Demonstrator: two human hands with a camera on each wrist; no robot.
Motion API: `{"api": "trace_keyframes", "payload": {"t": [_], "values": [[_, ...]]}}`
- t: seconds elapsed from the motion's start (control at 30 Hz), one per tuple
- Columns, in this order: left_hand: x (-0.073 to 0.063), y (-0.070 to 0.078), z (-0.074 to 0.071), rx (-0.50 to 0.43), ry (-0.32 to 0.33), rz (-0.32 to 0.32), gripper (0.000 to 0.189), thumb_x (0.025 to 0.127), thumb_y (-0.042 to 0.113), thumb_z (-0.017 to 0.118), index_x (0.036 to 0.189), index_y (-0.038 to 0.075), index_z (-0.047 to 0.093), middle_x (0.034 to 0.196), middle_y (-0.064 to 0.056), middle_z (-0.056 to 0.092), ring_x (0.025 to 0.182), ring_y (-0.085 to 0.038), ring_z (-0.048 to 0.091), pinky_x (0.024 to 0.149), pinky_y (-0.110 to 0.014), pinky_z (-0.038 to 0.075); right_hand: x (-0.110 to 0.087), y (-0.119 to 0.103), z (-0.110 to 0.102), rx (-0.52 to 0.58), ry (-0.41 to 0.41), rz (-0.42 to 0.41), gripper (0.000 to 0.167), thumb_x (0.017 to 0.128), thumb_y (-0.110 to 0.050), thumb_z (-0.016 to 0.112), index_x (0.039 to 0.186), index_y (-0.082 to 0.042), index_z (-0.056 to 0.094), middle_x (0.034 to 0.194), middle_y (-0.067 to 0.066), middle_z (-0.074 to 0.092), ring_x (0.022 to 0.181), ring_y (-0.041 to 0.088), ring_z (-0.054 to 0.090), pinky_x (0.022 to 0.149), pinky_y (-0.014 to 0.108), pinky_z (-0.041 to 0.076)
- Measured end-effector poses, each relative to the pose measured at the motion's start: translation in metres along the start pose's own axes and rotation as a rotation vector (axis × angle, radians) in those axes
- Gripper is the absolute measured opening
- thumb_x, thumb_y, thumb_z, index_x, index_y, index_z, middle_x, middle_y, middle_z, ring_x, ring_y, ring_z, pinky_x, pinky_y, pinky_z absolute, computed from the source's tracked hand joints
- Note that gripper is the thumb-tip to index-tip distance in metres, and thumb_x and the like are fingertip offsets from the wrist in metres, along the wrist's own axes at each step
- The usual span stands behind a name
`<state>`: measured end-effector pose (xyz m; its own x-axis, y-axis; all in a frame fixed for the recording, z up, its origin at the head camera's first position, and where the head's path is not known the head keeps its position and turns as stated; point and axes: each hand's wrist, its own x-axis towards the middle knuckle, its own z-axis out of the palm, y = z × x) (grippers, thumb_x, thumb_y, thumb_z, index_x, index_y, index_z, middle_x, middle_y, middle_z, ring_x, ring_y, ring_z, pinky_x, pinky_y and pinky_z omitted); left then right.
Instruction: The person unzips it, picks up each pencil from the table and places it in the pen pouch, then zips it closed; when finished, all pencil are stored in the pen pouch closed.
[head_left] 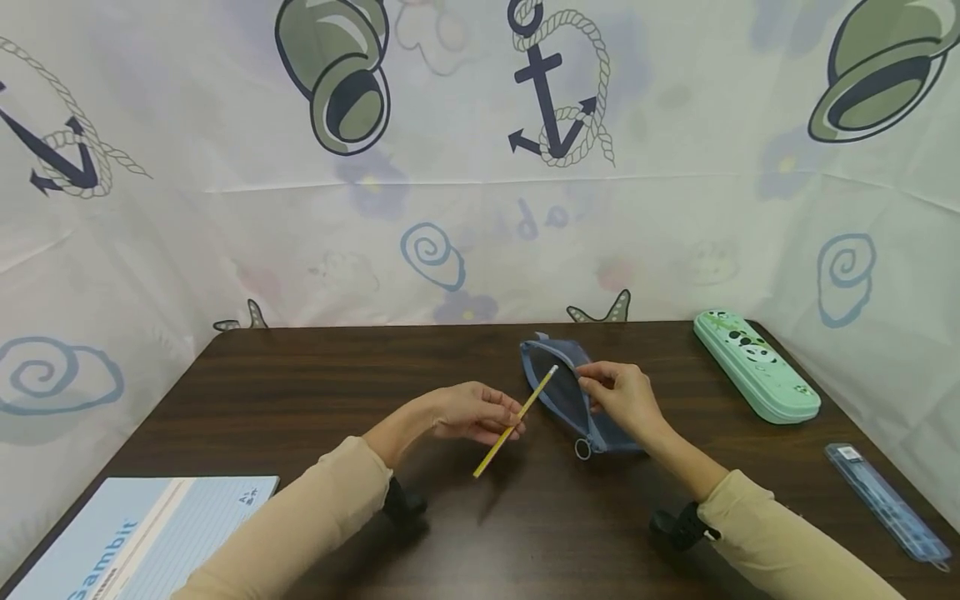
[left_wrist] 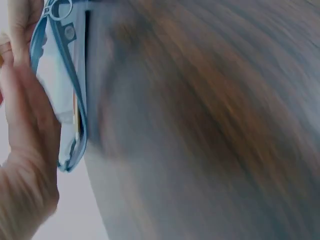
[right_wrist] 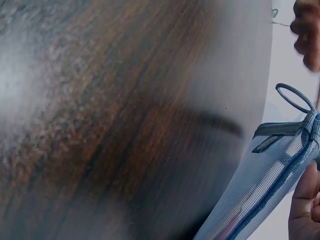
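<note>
A yellow pencil (head_left: 492,458) slants between the fingers of my left hand (head_left: 472,412), its pale end up and toward the pouch opening. My right hand (head_left: 624,400) pinches the near-right edge of a blue mesh zip pouch (head_left: 615,437), which gapes open to the left. A round zip ring (head_left: 582,449) hangs at the pouch's front corner. Through the opening in the left wrist view, a thin yellowish stick (left_wrist: 76,114) shows inside the pouch (left_wrist: 74,82). The right wrist view shows the mesh side (right_wrist: 255,192), with something pinkish behind it.
A mint-green panda case (head_left: 757,367) lies at the back right of the dark wooden table (head_left: 360,358). Nearer on the right is a flat clear-blue case (head_left: 888,502). A light-blue notebook (head_left: 172,525) lies at the front left. Printed cloth (head_left: 480,250) surrounds the table.
</note>
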<state>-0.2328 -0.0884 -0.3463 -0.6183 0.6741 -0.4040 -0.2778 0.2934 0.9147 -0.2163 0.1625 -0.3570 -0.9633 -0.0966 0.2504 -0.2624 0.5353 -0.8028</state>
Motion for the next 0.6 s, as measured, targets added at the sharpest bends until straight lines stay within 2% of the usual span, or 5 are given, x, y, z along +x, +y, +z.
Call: {"api": "trace_keyframes", "payload": {"t": [0.17, 0.3, 0.43, 0.5, 0.6], "values": [[0.027, 0.002, 0.005, -0.264, 0.163, 0.009, 0.039, 0.097, 0.004, 0.049, 0.133, -0.008, 0.044, 0.098, -0.005, 0.066, 0.084, -0.009, 0.065, 0.07, -0.018, 0.054, 0.0, -0.001, 0.001, 0.017, -0.008, -0.007, 0.019, 0.088, 0.002, 0.061, 0.105, 0.008, 0.066, 0.09, 0.025, 0.069, 0.057, 0.019, 0.064, 0.056, 0.035, 0.056], [0.046, 0.004, 0.012, -0.391, 0.293, 0.009, 0.04, 0.095, 0.002, 0.052, 0.134, -0.005, 0.045, 0.118, -0.016, 0.063, 0.095, -0.016, 0.065, 0.083, -0.024, 0.054, -0.001, -0.001, 0.003, 0.02, -0.024, -0.012, 0.019, 0.088, 0.002, 0.061, 0.105, 0.009, 0.066, 0.09, 0.025, 0.068, 0.057, 0.018, 0.063, 0.056, 0.035, 0.056], [0.06, 0.005, 0.021, -0.438, 0.379, 0.023, 0.042, 0.094, 0.001, 0.053, 0.135, -0.005, 0.045, 0.128, -0.022, 0.056, 0.11, -0.025, 0.061, 0.094, -0.031, 0.049, -0.002, -0.002, 0.004, 0.018, -0.036, -0.023, 0.019, 0.089, 0.001, 0.061, 0.105, 0.01, 0.065, 0.089, 0.025, 0.068, 0.058, 0.018, 0.064, 0.055, 0.031, 0.056], [0.064, 0.005, 0.024, -0.443, 0.399, 0.028, 0.042, 0.094, 0.0, 0.054, 0.134, -0.005, 0.046, 0.128, -0.022, 0.055, 0.113, -0.027, 0.059, 0.093, -0.031, 0.05, -0.002, -0.002, 0.005, 0.014, -0.039, -0.028, 0.019, 0.089, 0.001, 0.061, 0.105, 0.01, 0.066, 0.088, 0.024, 0.069, 0.058, 0.018, 0.064, 0.055, 0.029, 0.056], [0.068, 0.006, 0.029, -0.428, 0.408, 0.023, 0.041, 0.093, 0.0, 0.055, 0.133, -0.004, 0.048, 0.126, -0.022, 0.057, 0.108, -0.025, 0.062, 0.087, -0.028, 0.053, -0.003, -0.003, 0.005, 0.011, -0.045, -0.023, 0.019, 0.089, 0.0, 0.061, 0.105, 0.009, 0.066, 0.088, 0.024, 0.069, 0.058, 0.019, 0.064, 0.055, 0.03, 0.056]]}}
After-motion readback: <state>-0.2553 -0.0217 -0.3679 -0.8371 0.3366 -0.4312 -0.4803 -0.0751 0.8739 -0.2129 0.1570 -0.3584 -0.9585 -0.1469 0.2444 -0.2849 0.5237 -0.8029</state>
